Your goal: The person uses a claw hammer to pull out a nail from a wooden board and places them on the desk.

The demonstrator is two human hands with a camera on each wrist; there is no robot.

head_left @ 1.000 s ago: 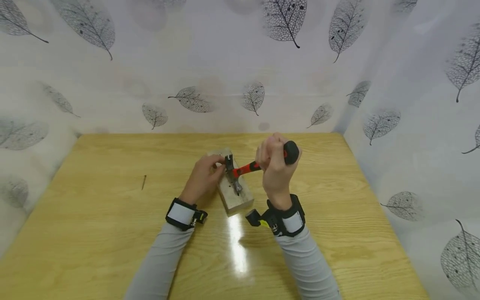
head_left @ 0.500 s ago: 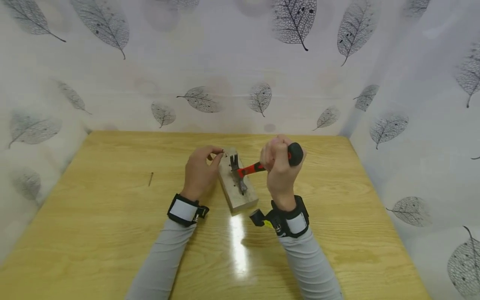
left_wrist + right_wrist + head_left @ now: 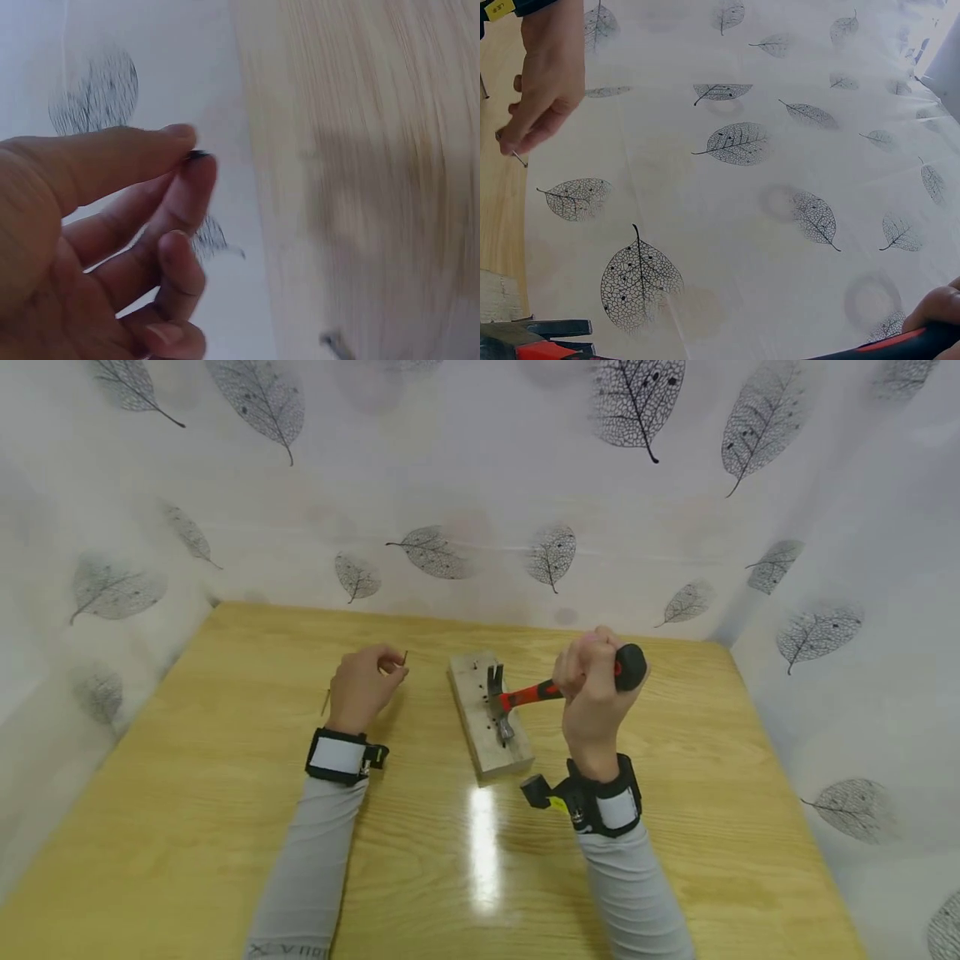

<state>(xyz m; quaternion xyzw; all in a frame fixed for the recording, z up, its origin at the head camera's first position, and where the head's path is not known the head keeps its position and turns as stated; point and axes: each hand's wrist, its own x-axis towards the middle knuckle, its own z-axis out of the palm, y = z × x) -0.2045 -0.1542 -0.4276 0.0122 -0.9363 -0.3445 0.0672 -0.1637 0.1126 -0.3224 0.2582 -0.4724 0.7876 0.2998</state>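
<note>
In the head view my left hand (image 3: 360,687) is left of a wooden block (image 3: 478,727), pinching a thin nail (image 3: 406,657) between thumb and fingertips. Only a dark bit of that nail (image 3: 197,154) shows in the left wrist view. My right hand (image 3: 596,706) grips a claw hammer (image 3: 531,695) by its black and red handle. The hammer's metal head lies over the block, claw toward the far side. Several dark spots dot the block's top; whether they are holes or nail heads I cannot tell.
A second nail (image 3: 326,702) lies on the wooden table (image 3: 420,860), close beside the left hand. A leaf-patterned covering (image 3: 480,485) stands behind the table and along both sides.
My left hand has moved left, away from the block's far end, with the nail pinched in it. The right hand and hammer hold nearly the same place; the head view has shifted slightly.
</note>
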